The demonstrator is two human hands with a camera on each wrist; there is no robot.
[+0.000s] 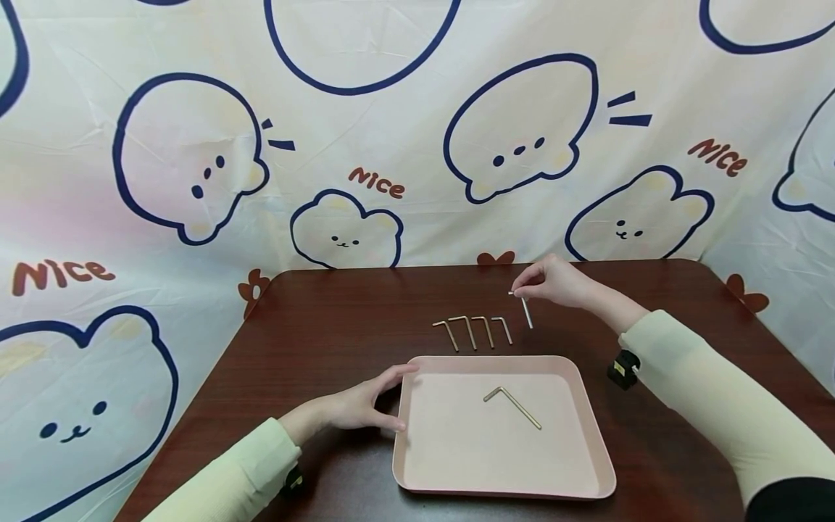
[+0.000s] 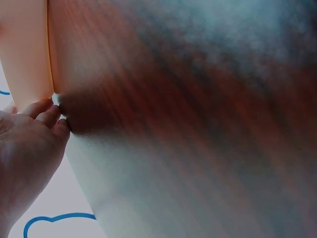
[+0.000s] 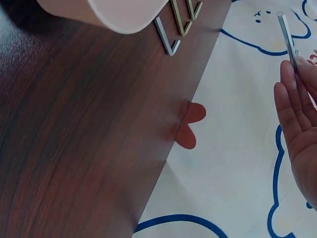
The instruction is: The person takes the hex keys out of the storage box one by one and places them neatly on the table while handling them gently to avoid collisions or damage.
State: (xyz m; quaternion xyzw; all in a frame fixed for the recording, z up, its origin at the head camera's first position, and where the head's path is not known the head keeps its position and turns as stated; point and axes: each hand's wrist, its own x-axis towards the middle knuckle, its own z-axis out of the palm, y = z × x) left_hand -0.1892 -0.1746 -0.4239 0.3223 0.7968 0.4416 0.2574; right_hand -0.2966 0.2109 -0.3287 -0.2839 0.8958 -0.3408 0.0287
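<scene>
My right hand [image 1: 553, 281] pinches a silver hex key [image 1: 527, 313] near its bend, over the far right of the table; its long arm hangs down. The right wrist view shows this silver key [image 3: 285, 35] between thumb and fingers. With thumb and fingers spread apart, my left hand [image 1: 359, 400] touches the left rim of a pink tray [image 1: 450, 464]. Inside the tray lies one gold hex key [image 1: 520, 409]. Behind it, several hex keys lie in a row: gold ones, such as this gold key [image 1: 484, 330], and a smaller silver key [image 1: 505, 329] at the right end.
All of this is on a dark brown wooden table [image 1: 313, 312]. A pale cloth [image 1: 424, 130] with cartoon bears hangs behind its far edge. Black wrist cameras, such as the right wrist camera [image 1: 623, 369], are strapped to both sleeves.
</scene>
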